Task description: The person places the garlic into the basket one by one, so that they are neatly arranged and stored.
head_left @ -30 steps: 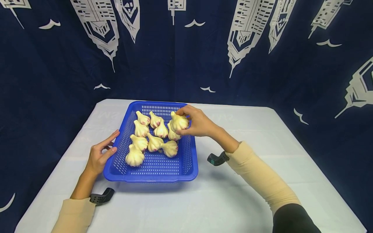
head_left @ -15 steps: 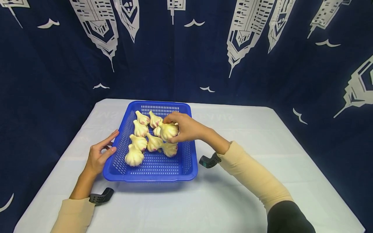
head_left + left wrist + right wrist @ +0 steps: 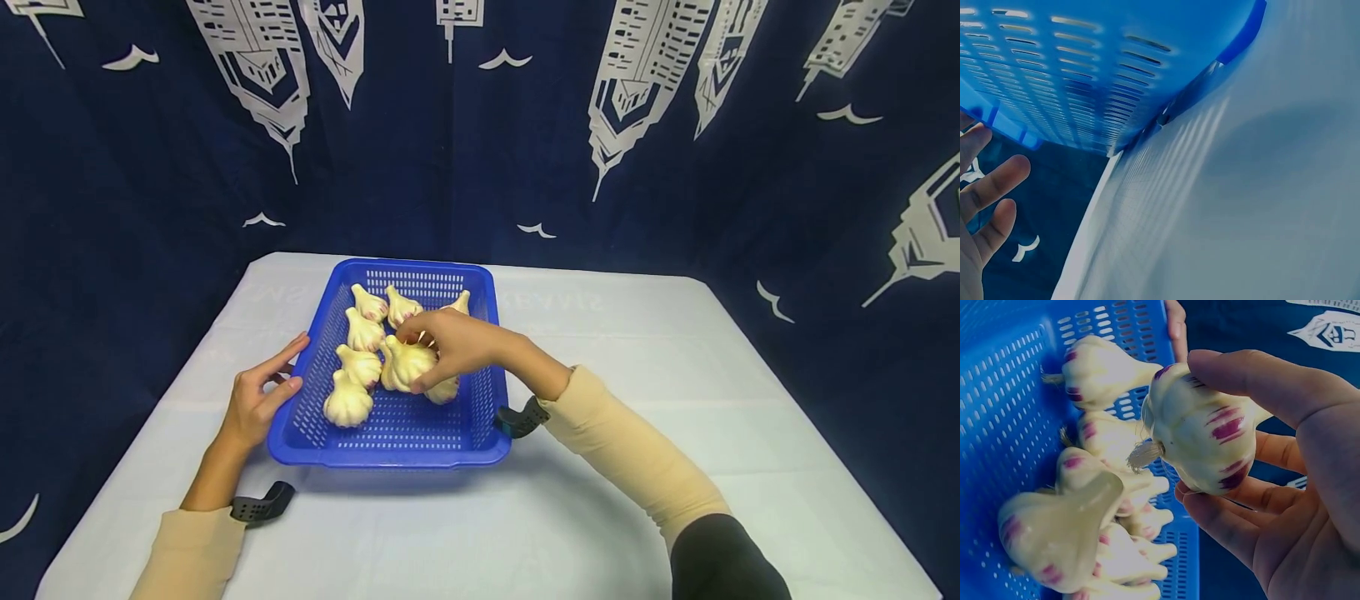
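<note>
A garlic bulb (image 3: 408, 362) is held in my right hand (image 3: 468, 343), over other bulbs in the blue slotted basket (image 3: 390, 460). The right wrist view shows this bulb (image 3: 1200, 434) pinched between thumb and fingers, its root tuft and purple streaks facing the camera. Several more garlic bulbs (image 3: 348, 404) lie along the basket's left side and middle; some are partly hidden behind the right hand. At the basket's left rim rests my left hand (image 3: 258, 404), thumb and index fingertips touching the edge. Its other fingers (image 3: 1007, 178) extend loosely outside the wall.
The basket sits on a white-covered table (image 3: 637, 375). A dark blue curtain (image 3: 525, 150) with white building prints hangs behind it. Each wrist carries a black device (image 3: 262, 504), the right one overlapping the basket's right rim.
My right hand has carried the garlic bulb from the basket's back right corner leftward and nearer, over the middle bulbs. The left hand and the basket have stayed put.
</note>
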Available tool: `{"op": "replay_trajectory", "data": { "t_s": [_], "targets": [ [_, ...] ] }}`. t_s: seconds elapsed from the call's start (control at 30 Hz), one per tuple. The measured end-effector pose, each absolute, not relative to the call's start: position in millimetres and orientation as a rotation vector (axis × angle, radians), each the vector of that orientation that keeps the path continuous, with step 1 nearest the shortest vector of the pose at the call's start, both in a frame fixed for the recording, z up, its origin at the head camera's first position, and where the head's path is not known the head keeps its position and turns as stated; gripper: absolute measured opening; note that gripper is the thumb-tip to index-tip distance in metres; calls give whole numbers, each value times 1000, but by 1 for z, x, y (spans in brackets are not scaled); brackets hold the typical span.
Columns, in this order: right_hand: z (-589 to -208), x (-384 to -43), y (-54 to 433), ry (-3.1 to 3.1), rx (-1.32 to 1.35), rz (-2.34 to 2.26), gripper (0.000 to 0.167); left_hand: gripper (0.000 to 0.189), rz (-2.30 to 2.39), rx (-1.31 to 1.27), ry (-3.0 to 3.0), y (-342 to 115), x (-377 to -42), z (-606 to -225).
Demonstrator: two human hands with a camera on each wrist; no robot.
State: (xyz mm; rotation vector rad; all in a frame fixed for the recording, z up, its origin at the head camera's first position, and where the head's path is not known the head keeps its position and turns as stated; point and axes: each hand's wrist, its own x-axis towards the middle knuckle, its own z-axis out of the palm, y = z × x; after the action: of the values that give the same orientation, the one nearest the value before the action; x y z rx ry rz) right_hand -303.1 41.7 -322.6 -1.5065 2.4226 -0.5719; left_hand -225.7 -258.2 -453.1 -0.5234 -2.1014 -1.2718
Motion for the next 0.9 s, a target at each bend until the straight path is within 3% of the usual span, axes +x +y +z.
{"op": "replay_trajectory", "data": {
  "t_s": [0.47, 0.9],
  "targets": [
    [-337, -306, 7, 2313, -1537, -483, 57, 49, -1268, -529, -2105, -258, -225, -453],
    [-353, -310, -2, 2222, -1380, -461, 56, 50, -1252, -523, -2122, -260, -227, -453]
  ]
}}
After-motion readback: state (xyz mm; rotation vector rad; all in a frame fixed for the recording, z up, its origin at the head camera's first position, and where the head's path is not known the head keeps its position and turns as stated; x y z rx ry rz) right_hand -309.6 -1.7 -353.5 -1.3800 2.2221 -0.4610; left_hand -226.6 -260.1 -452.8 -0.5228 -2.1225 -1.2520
